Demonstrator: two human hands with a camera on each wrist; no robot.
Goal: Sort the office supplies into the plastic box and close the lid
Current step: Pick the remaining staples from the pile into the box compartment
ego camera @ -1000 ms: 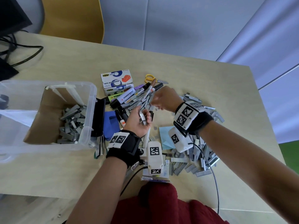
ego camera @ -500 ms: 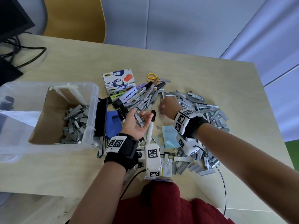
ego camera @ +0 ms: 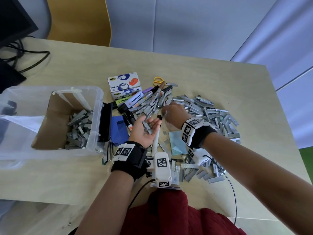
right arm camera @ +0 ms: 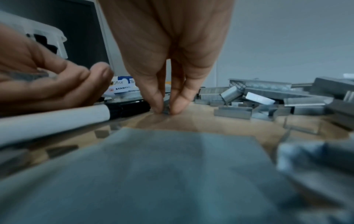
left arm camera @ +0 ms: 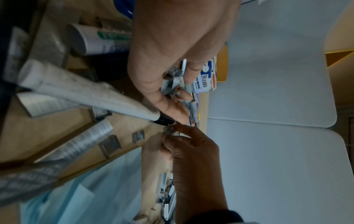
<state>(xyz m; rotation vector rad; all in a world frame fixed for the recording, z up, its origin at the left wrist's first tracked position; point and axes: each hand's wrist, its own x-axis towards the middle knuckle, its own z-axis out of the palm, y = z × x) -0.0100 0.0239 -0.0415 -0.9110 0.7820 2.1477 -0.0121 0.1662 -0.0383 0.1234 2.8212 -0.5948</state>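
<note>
On the tabletop (ego camera: 194, 73) most staples (ego camera: 211, 114) lay unsorted, few inside the plastic box (ego camera: 94, 116); left hand (ego camera: 144, 131) cupped some, right hand (ego camera: 172, 112) pinched another.

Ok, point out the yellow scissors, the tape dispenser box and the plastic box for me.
yellow scissors (ego camera: 158, 80), head view, on the yellow handles.
tape dispenser box (ego camera: 124, 81), head view, on its printed top face.
plastic box (ego camera: 100, 106), head view, on its clear right wall.
</note>
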